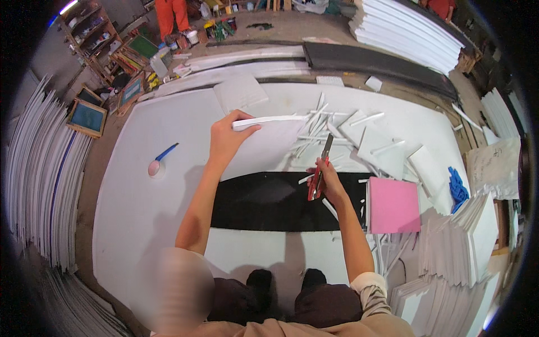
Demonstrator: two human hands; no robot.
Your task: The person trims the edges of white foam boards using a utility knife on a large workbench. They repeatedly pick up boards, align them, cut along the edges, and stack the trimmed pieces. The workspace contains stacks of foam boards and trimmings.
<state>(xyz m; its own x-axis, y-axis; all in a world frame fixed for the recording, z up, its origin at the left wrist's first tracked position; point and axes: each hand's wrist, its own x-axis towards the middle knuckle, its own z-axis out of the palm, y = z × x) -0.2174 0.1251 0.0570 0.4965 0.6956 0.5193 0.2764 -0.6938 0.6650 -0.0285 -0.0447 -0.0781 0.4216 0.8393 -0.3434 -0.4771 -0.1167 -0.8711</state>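
Observation:
My left hand (225, 137) pinches the near-left edge of a white foam board (275, 143), which is tilted up off the work surface. Thumb and fingers close on the board's edge. My right hand (332, 182) is wrapped round a red utility knife (318, 182), its long blade pointing up and away from me. The knife is held to the right of the board, apart from it. Under both forearms lies a black mat (264, 203). A pink square sheet (394, 205) rests at the mat's right end.
Thin white offcut strips (317, 132) and loose board pieces (379, 149) lie beyond the knife. A blue-handled tool (167, 150) lies left. A crumpled blue item (457, 188) is at right. White board stacks (48, 168) flank the white surface (146, 219). A person in orange trousers (171, 17) stands behind.

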